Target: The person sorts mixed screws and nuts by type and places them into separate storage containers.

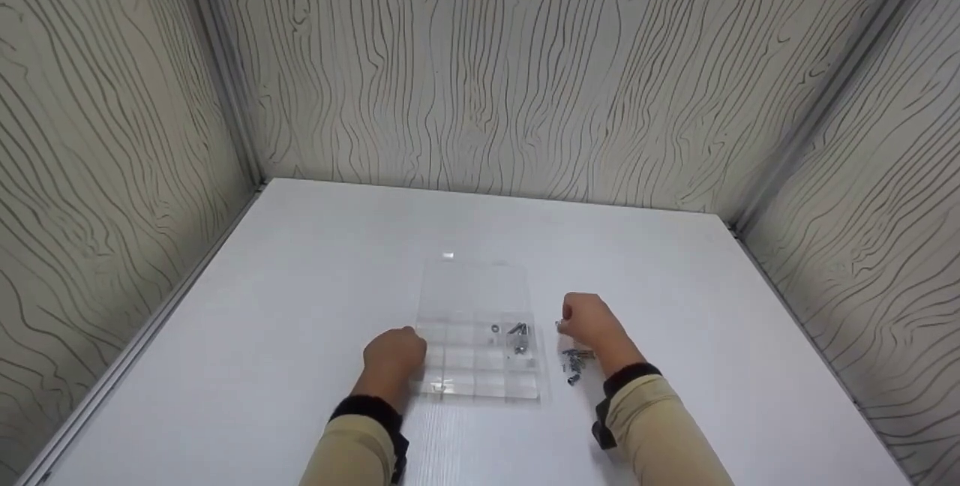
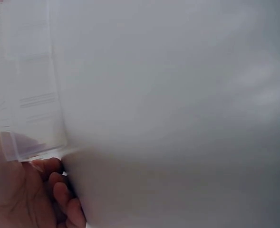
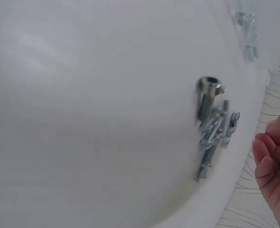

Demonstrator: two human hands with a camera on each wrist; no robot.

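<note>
A clear plastic compartment box (image 1: 476,355) lies on the white table, its clear lid (image 1: 474,285) folded back on the far side. My left hand (image 1: 394,358) grips the box's left edge with curled fingers; the left wrist view shows this hand (image 2: 33,190) at the box corner (image 2: 33,104). Screws (image 1: 519,330) and other small metal pieces sit in compartments on the box's right side. My right hand (image 1: 592,321), thumb and fingers together, pinches a small shiny metal part (image 1: 559,324) above the table, right of the box. The right wrist view shows no part in this hand (image 3: 275,166).
Loose hardware (image 1: 574,363) lies in a pile between the box and my right forearm. Seen from the right wrist, the pile (image 3: 213,128) holds screws and a larger metal sleeve (image 3: 207,97). Wood-patterned panels (image 1: 480,73) stand around the white table (image 1: 300,283) at the back and sides.
</note>
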